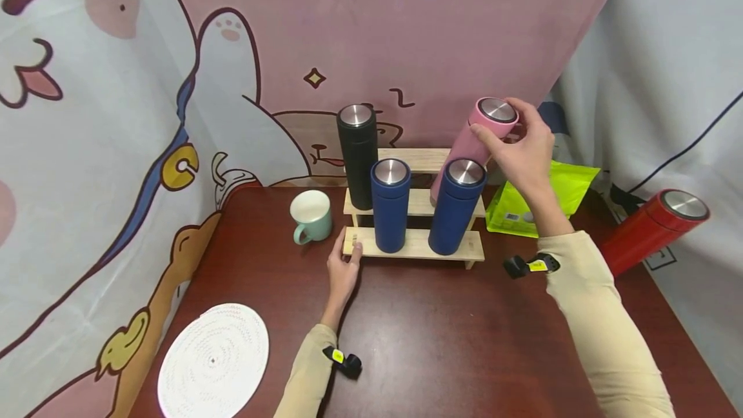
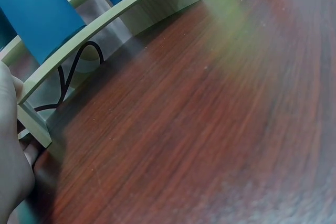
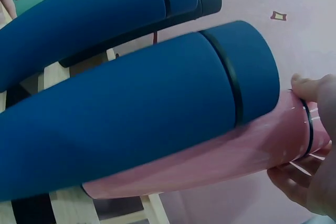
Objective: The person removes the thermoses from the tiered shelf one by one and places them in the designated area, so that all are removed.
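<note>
The upper part of a pink bottle (image 1: 461,147) is clasped by the right hand (image 1: 525,153), with the thumb laid on one side near the lid seam and the fingers brought round the other. The bottle is held tilted, its top leaned toward the right, above the middle step of a wooden rack (image 1: 416,244); whether its base is borne by that step cannot be told. The left end of the rack's lowest board is gripped by the left hand (image 1: 342,269), with the thumb set on top.

The lower part of the pink bottle is partly hidden by the right blue bottle (image 1: 455,211), which is stood directly in front of it on the lowest board; the same overlap is seen from the right wrist. The left blue bottle (image 1: 390,211) is placed on that board too, with a gap left between the two. Behind it, on the middle step, a black bottle (image 1: 360,166) is stood upright.

Farther out, a mint cup (image 1: 313,215) is set on the table (image 1: 429,328) just left of the rack, its handle turned toward the near side. To the right, a bright green pouch (image 1: 563,186) is partly covered by the right hand and forearm. Beyond it a red bottle (image 1: 644,234) is seen at a slant, its lower part hidden by the sleeve. At the near left a round white mat (image 1: 215,360) is laid flat. The back is closed off by a cartoon-printed curtain (image 1: 464,31).
</note>
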